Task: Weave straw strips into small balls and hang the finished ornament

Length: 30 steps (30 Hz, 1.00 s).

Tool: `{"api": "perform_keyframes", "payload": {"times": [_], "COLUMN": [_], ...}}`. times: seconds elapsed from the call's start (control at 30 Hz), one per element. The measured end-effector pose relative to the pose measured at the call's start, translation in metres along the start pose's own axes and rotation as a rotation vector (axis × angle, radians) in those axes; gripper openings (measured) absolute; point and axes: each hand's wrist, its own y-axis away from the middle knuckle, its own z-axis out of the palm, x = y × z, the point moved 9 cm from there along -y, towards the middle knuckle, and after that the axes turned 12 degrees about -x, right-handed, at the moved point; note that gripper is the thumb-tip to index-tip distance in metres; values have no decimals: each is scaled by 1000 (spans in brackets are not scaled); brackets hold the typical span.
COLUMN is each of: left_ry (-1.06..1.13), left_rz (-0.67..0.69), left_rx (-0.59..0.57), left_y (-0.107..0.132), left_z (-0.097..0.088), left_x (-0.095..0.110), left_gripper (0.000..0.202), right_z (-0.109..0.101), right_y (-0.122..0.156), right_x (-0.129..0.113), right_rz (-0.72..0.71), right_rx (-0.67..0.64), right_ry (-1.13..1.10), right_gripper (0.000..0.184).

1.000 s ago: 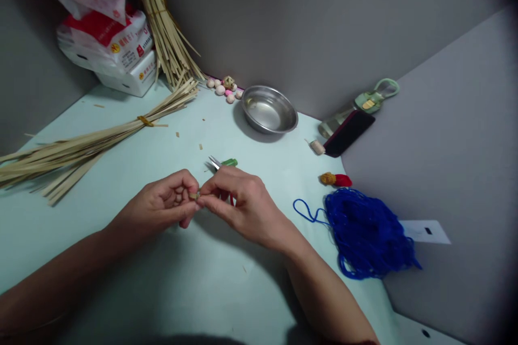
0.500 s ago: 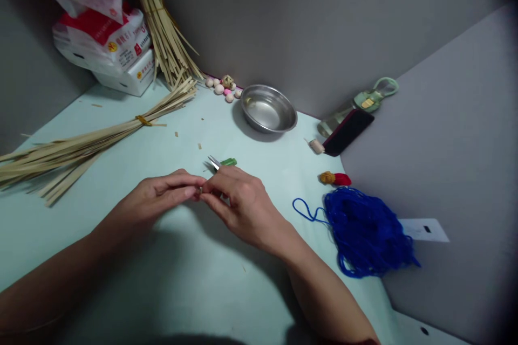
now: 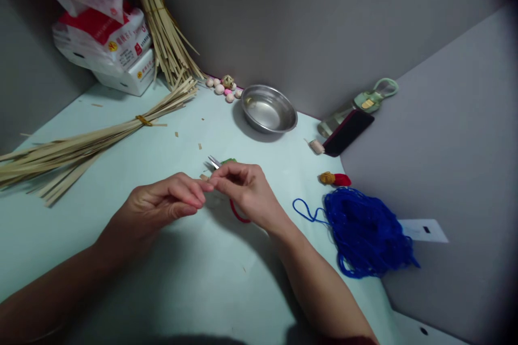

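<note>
My right hand (image 3: 249, 194) is closed in a pinch at the middle of the table. From its fingertips a short, flat piece of straw (image 3: 204, 177) sticks out to the left. My left hand (image 3: 165, 202) has its fingers drawn together, with one fingertip touching the right hand's pinch. Whatever lies between its thumb and fingers is hidden. Just beyond the right hand are scissor blades (image 3: 214, 162), and a green object (image 3: 229, 161) beside them is partly covered. A red curved band (image 3: 239, 213) shows below the right palm; I cannot tell what it belongs to.
Bundled straw strips (image 3: 97, 137) lie at left, another bundle (image 3: 165, 32) behind. Tissue packs (image 3: 121, 54) stand back left. Small beads (image 3: 219, 89) and a metal bowl (image 3: 269, 110) are at the back. Blue cord (image 3: 368, 232), a phone (image 3: 348, 132) and a bottle (image 3: 366, 101) are right.
The hands have shifted slightly apart, the right one turning and lifting its fingers. The straw piece and the red band now show. Things on the table have stayed put.
</note>
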Motion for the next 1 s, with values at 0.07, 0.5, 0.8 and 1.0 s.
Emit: {"api": "perform_keyframes", "payload": {"times": [0.07,0.5,0.8,1.0], "left_ry": [15,-89,-559,-506], "left_rz": [-13,-283,-146,-180], "left_rx": [-15,-38,-101,-118], "left_y": [-1,-3,-3,-6], "left_z": [1,-14,-11,-14], "left_x": [1,-30,-19,-28], "left_gripper": [23,24,25,28], "right_z": [-2,15,26,26], "right_y": [-1,10,19,23], "right_x": [4,-29,-40,-44], "right_rz": [23,-187,-282,-316], "right_rx": [-5,-113,-155,-121], "right_ry": [-95,227,583,747], "right_gripper": [28,21,15,16]}}
